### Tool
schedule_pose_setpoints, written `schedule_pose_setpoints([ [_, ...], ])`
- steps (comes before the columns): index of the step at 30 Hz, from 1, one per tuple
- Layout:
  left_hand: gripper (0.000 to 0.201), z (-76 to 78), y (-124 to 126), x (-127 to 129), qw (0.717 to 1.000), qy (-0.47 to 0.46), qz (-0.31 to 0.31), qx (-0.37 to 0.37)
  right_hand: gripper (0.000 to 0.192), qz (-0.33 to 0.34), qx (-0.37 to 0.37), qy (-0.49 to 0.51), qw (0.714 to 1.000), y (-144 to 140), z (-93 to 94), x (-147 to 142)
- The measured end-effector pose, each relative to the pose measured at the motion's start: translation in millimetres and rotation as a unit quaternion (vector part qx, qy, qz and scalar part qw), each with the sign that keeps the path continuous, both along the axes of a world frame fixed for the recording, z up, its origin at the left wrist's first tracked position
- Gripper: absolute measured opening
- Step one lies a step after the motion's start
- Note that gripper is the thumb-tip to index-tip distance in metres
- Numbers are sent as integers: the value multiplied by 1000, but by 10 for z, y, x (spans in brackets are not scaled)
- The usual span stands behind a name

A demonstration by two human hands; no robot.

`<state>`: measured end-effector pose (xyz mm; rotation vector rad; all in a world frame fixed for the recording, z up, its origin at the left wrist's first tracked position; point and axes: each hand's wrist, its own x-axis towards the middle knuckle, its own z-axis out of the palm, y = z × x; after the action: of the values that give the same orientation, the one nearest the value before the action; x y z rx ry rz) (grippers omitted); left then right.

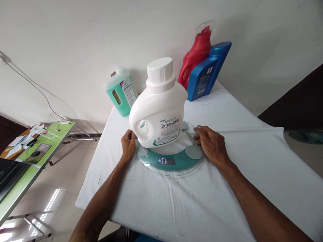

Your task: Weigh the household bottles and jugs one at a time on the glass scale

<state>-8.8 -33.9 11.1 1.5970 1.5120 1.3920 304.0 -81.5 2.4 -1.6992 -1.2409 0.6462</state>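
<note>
Head view: white jug (158, 111) on scale (174, 163), between hands.

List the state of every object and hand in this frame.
white jug: capped, upright on the scale
scale: display lit, loaded
left hand: at the scale's left edge
right hand: at the scale's right edge
green bottle: upright
red bottle: capped
blue bottle: capped

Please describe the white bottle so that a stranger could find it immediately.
On the white-covered table lies a round glass scale, between the left hand and right hand. The white bottle stands on it, alone not beside the wall.
</note>
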Motion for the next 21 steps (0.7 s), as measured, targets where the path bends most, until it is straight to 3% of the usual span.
schedule_pose_setpoints([
  [21, 35, 26, -14, -17, 1000, 24, 2, 2, 39, 0, -2, -14, 1000, -9, -4, -17],
])
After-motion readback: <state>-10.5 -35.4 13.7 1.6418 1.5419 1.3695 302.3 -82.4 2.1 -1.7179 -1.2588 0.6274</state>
